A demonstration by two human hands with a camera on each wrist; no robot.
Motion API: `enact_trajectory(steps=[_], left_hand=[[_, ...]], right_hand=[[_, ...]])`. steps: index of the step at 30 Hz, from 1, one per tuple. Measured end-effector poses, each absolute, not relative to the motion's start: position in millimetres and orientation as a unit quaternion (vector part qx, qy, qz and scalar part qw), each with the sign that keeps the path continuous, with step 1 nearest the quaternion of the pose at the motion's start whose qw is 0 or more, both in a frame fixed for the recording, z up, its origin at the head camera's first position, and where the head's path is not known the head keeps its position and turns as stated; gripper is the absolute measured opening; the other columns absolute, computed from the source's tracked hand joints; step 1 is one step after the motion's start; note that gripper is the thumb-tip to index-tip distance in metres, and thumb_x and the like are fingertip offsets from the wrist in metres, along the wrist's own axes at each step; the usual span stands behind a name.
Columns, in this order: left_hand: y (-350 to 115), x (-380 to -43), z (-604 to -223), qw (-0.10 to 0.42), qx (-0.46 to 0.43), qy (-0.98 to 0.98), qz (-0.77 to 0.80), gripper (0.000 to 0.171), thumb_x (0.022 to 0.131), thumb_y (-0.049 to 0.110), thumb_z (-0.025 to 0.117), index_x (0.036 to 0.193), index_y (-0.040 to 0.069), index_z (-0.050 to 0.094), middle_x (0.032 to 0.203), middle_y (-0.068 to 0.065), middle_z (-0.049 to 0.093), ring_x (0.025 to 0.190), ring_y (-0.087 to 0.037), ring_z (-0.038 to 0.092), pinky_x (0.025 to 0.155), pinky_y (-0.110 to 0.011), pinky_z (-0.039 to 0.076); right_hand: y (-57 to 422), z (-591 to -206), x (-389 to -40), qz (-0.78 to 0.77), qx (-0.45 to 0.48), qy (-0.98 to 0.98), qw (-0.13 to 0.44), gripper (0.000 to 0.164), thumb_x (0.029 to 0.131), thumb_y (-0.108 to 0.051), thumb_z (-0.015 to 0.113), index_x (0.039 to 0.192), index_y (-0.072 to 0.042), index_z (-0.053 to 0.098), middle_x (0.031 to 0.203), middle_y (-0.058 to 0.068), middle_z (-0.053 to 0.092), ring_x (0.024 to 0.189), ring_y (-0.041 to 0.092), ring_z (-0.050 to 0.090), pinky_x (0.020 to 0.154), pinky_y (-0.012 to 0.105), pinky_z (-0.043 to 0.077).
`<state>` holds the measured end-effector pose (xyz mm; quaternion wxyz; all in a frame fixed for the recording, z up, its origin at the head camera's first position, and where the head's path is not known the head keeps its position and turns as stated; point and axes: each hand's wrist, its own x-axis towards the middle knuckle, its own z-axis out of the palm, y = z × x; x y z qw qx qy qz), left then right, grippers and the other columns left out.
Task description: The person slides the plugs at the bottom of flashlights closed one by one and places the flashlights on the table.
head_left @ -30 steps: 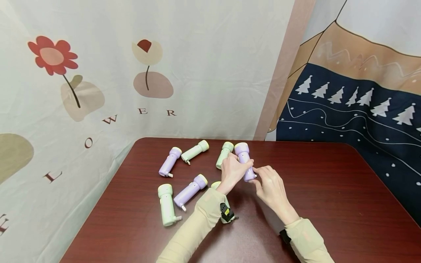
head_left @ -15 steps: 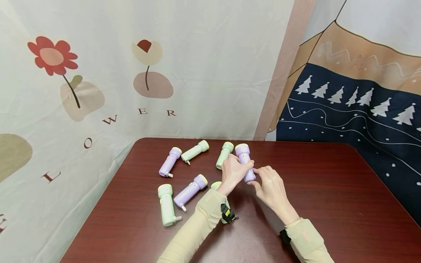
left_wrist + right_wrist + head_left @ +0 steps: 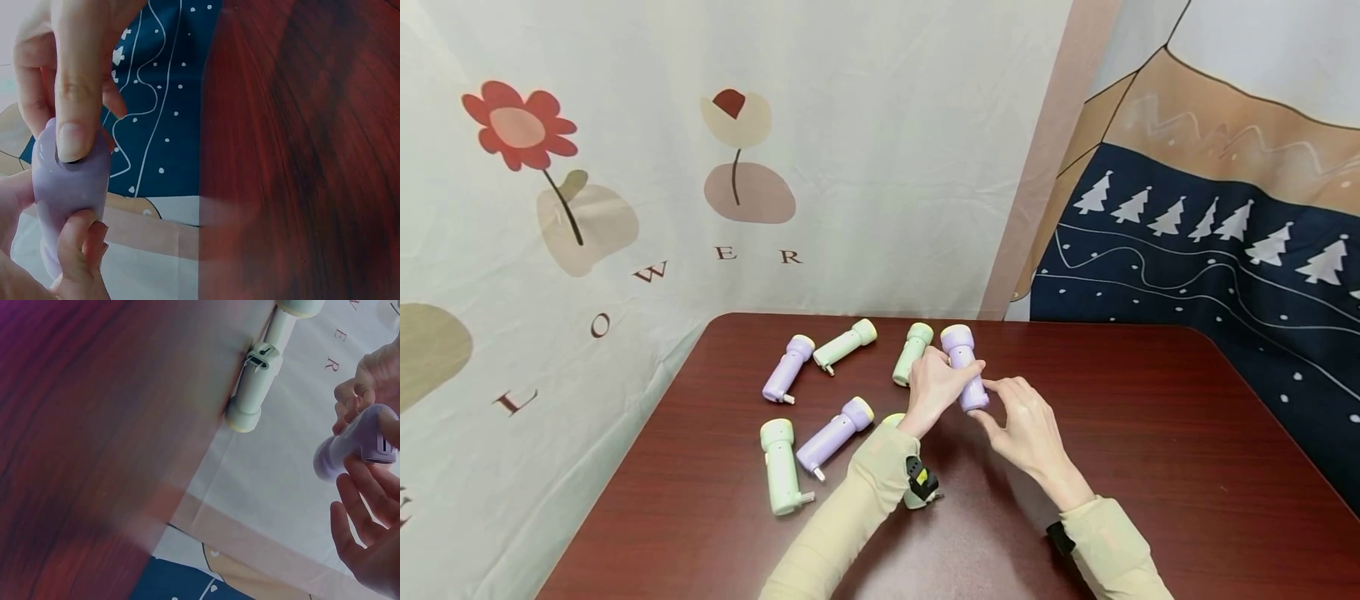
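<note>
A purple flashlight (image 3: 958, 340) is held off the far side of the table, its wide yellow-rimmed head facing away. My left hand (image 3: 934, 385) grips its barrel. At its near end, my right hand (image 3: 1026, 425) pinches with thumb and fingers. In the left wrist view, a thumb (image 3: 75, 134) presses by a dark slot on the end of the purple flashlight (image 3: 69, 187). Just left of my left hand lies a green flashlight (image 3: 916, 343). Under my left wrist, another green flashlight (image 3: 917, 502) is mostly hidden by the sleeve.
On the left of the dark red table (image 3: 1150, 433) lie a purple flashlight (image 3: 787, 371), a green one (image 3: 846, 346), a second purple one (image 3: 835, 435) and a green one (image 3: 782, 475), each with a small prong sticking out. Printed curtains (image 3: 887, 167) hang behind.
Both hands and the purple flashlight have shifted slightly right. The small prong jutting from its near end one second ago no longer stands out. The other flashlights have stayed put.
</note>
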<state>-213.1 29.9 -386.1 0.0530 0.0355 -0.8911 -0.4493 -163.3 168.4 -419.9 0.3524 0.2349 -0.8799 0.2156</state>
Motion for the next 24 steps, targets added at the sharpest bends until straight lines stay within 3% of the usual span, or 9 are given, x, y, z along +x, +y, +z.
enact_trajectory(steps=[6,12,15,18,20,24], left_hand=[[36.3,-218.1,-387.1,0.018,0.042,-0.889,-0.456,0.049,0.067,0.05,0.072,0.083,0.007,0.054,0.071,-0.004,0.057,0.061,-0.016,0.055,0.049,-0.023,0.04],[62.4,-225.1,-394.7,-0.012,0.06,-0.902,-0.428,0.061,0.064,0.055,0.072,0.095,0.005,0.055,0.081,-0.008,0.061,0.077,-0.024,0.061,0.059,-0.029,0.046],[79.4,-226.8,-400.4,-0.028,0.068,-0.903,-0.424,0.064,0.064,0.055,0.072,0.099,0.005,0.054,0.085,-0.009,0.061,0.081,-0.025,0.062,0.06,-0.029,0.047],[96.0,-226.8,-406.7,-0.044,0.074,-0.899,-0.429,0.063,0.063,0.052,0.075,0.099,0.005,0.054,0.084,-0.009,0.06,0.077,-0.025,0.061,0.052,-0.026,0.047],[107.1,-225.3,-410.7,-0.054,0.076,-0.896,-0.434,0.063,0.062,0.051,0.077,0.099,0.004,0.054,0.082,-0.009,0.06,0.072,-0.024,0.06,0.046,-0.025,0.045],[130.5,-220.2,-418.8,-0.07,0.079,-0.897,-0.429,0.064,0.061,0.051,0.077,0.099,0.005,0.053,0.08,-0.007,0.058,0.068,-0.021,0.058,0.042,-0.024,0.043]], right_hand=[[177.2,-418.8,-161.6,0.217,0.216,-0.902,0.303,0.043,0.07,-0.026,0.075,0.105,-0.005,0.061,0.092,0.007,0.064,0.083,0.02,0.058,0.067,0.036,0.05],[210.8,-416.3,-161.1,0.262,0.175,-0.929,0.196,0.039,0.08,-0.029,0.068,0.114,-0.011,0.059,0.101,0.004,0.066,0.093,0.021,0.06,0.076,0.043,0.049],[235.6,-416.1,-163.9,0.287,0.165,-0.925,0.187,0.035,0.083,-0.022,0.065,0.116,-0.011,0.059,0.098,0.003,0.068,0.088,0.018,0.062,0.076,0.033,0.049],[262.2,-416.6,-167.0,0.293,0.13,-0.927,0.194,0.031,0.086,-0.019,0.06,0.116,-0.009,0.059,0.094,0.006,0.068,0.082,0.017,0.061,0.072,0.026,0.047],[279.8,-417.9,-168.7,0.283,0.091,-0.936,0.189,0.031,0.089,-0.022,0.056,0.117,-0.007,0.057,0.097,0.011,0.067,0.085,0.022,0.06,0.074,0.03,0.046],[309.5,-421.5,-171.4,0.27,0.024,-0.952,0.142,0.041,0.093,-0.031,0.048,0.122,-0.001,0.052,0.109,0.022,0.06,0.095,0.036,0.056,0.077,0.051,0.043]])
